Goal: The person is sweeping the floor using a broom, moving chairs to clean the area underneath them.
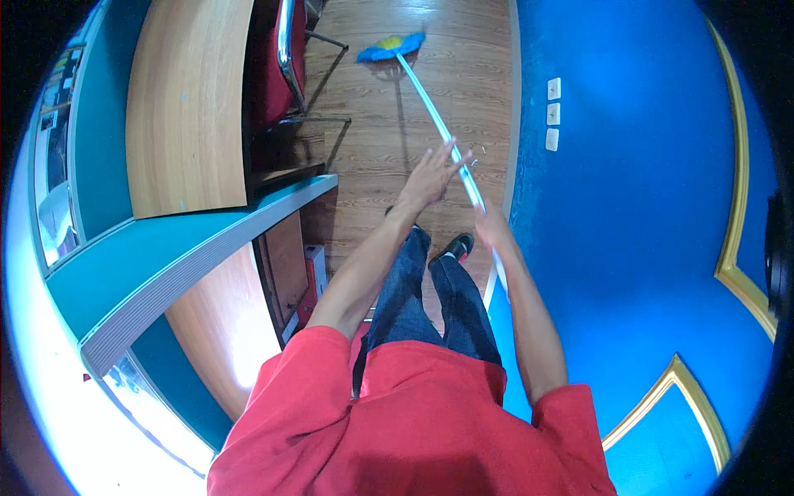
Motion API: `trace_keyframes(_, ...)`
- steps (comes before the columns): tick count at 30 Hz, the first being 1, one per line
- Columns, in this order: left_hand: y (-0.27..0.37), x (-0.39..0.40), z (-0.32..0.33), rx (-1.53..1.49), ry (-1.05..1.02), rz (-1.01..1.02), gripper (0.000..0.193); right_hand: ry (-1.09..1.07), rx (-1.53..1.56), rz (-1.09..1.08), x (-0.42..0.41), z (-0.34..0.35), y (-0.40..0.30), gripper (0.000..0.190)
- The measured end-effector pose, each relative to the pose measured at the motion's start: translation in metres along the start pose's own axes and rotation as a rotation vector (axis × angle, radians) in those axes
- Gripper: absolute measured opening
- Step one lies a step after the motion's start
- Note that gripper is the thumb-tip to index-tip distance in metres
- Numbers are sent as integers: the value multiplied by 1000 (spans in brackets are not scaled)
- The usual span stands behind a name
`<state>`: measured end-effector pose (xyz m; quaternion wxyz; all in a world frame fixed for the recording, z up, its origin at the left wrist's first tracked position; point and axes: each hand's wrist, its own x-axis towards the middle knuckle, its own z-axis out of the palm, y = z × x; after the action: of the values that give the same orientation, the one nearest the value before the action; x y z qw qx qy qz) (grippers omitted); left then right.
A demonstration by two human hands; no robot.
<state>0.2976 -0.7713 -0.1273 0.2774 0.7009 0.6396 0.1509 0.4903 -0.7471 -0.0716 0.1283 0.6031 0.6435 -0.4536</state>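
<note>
A broom (423,94) with a pale blue handle slants across the wooden floor (471,74). Its blue and yellow head is at the top, on or just above the floor. My left hand (434,173) lies against the middle of the handle with its fingers spread, not closed around it. Lower down, my right hand (492,228) is closed around the handle and slightly blurred. A few small white bits of litter (475,162) lie on the floor just right of the handle, near my left fingertips.
At the left stand a wooden desk (186,105), a red chair (282,74) with metal legs, and a teal partition (155,242) with a grey edge. A blue wall (620,204) with white switches or sockets (553,114) and gold trim runs along the right.
</note>
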Motion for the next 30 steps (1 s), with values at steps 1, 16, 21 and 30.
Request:
trace_keyframes(1, -1, -4, 16, 66, -98, 47, 93, 91, -77, -47, -25, 9, 16, 38)
trace_keyframes(16, 198, -84, -50, -504, -358, 406, 38, -128, 682, 623, -329, -77, 16, 28)
trace_keyframes(21, 244, -81, -206, -1050, -267, 771, 24, -54, 833, 132, -271, -86, -25, 25)
trace_keyframes(30, 260, -71, -326, -838, 86, 1035, 35, -825, 1930, -29, -219, -139, -167, 27)
